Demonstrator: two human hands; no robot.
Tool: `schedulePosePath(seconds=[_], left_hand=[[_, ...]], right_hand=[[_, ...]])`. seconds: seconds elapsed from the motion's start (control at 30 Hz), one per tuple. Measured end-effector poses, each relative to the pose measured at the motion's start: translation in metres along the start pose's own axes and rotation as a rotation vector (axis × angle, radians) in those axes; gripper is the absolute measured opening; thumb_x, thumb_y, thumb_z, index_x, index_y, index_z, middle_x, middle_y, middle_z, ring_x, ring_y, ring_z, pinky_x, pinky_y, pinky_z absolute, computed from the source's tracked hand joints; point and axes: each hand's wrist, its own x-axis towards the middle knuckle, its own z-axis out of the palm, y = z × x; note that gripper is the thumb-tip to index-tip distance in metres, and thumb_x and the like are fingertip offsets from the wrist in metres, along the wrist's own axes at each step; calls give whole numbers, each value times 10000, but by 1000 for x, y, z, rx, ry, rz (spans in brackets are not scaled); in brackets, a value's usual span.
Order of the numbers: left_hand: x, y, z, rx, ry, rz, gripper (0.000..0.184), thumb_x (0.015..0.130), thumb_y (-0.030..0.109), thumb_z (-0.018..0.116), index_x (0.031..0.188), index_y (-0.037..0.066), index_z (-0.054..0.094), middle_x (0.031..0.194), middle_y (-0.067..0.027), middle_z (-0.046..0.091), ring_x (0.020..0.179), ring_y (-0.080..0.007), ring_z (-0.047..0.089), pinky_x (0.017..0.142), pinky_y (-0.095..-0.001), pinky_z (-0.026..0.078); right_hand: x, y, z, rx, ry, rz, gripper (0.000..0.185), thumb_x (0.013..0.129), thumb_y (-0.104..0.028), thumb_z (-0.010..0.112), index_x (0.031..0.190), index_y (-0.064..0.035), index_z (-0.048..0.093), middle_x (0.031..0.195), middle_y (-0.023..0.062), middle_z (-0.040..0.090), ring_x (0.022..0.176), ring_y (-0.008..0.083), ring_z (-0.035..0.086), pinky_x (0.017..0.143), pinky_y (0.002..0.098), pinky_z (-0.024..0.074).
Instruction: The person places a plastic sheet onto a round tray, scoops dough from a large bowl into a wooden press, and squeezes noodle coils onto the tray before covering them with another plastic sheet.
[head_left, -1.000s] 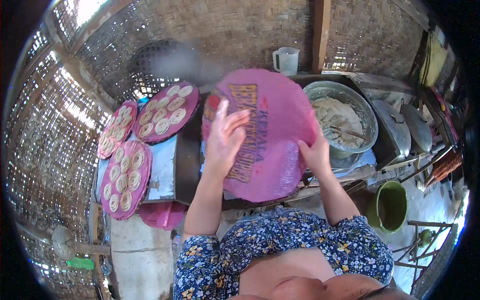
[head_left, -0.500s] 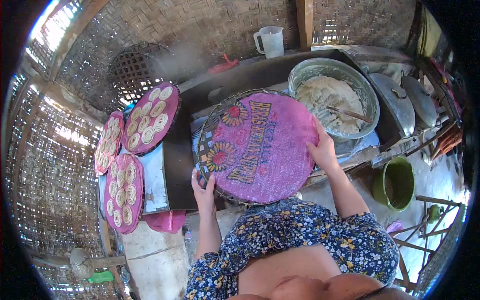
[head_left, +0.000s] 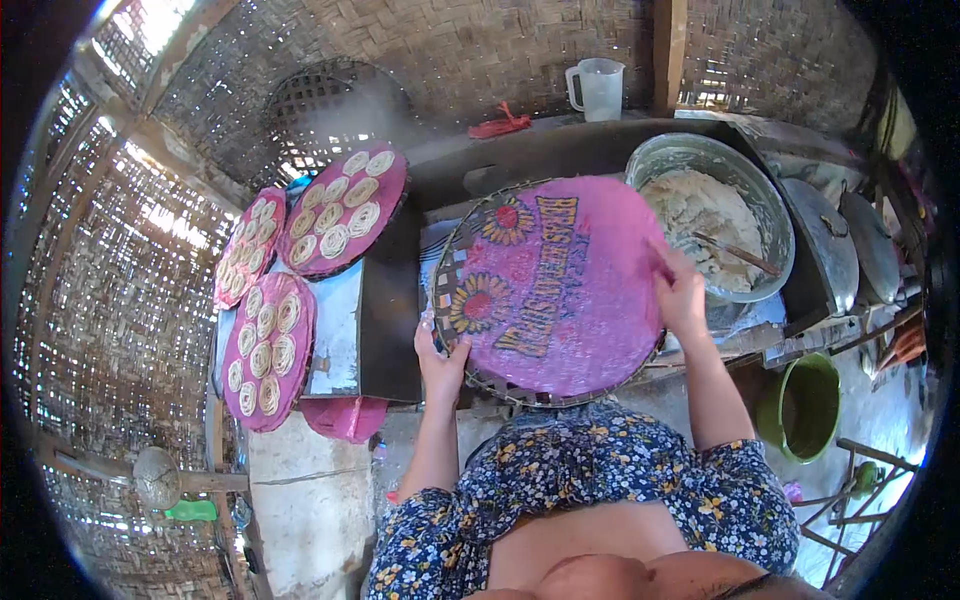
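A round woven tray point(head_left: 505, 391) lined with a pink printed cloth point(head_left: 590, 330) is held up in front of my body. My left hand point(head_left: 440, 362) grips its lower left rim, thumb on top. At the right edge, my right hand point(head_left: 682, 295) has its fingers closed on the pink cloth. Printed sunflowers and lettering show on the cloth, and a strip of open weave is bare along the left side. Behind to the right, a large metal basin point(head_left: 780, 200) holds pale dough point(head_left: 705, 205) with a wooden stick point(head_left: 738, 254) in it.
Several pink round trays point(head_left: 268, 355) with coiled dough pieces stand at the left. A clear jug point(head_left: 601, 90) and red plastic point(head_left: 499, 124) are along the back wall. Metal lids point(head_left: 822, 240) lie at the right, above a green bucket point(head_left: 800, 408).
Over the last second, my left hand has gone from above the cloth to the tray's left rim. Since half a second ago, the cloth has shifted slightly toward the upper right, baring more lower rim.
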Motion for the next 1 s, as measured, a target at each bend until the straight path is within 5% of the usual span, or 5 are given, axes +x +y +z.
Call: schedulePosePath(seconds=[0.27,0.4,0.53,0.77,1.0], left_hand=[[-2,15,2,-457,-26,-177,659,743,34,634,1311,33,301,1228,-129,405,1124,-224,422,945,-308,346],[-6,8,6,-772,36,-327,526,797,10,572,1268,43,339,1163,-111,474,1051,-201,486,870,-306,411],[-10,6,-4,-1016,-251,-520,368,851,53,504,1200,51,386,1093,-105,532,937,-200,560,745,-374,487],[-11,19,15,-996,25,-586,334,891,55,407,1221,103,384,1111,-86,538,976,-227,556,733,-414,497],[12,6,25,-1150,-18,-515,302,887,46,383,1188,66,410,1102,-129,541,976,-273,557,807,-426,479]], right_hand=[[72,-107,-85,-409,425,-809,392,660,75,514,1015,-38,633,1078,127,588,915,271,602,764,327,509],[55,-142,-79,-391,223,-1200,305,669,-104,564,949,-24,657,1056,111,595,885,236,611,724,306,517],[27,-122,-41,-341,-56,-1243,325,677,-126,562,981,-34,631,1097,97,576,926,232,591,751,322,510],[-29,-59,17,-272,-423,-1174,381,724,-136,517,1096,-62,550,1230,61,495,1016,223,548,843,354,471],[-53,-53,31,-274,-622,-1020,386,741,-123,494,1124,-84,531,1246,75,473,1113,249,485,930,389,404]])
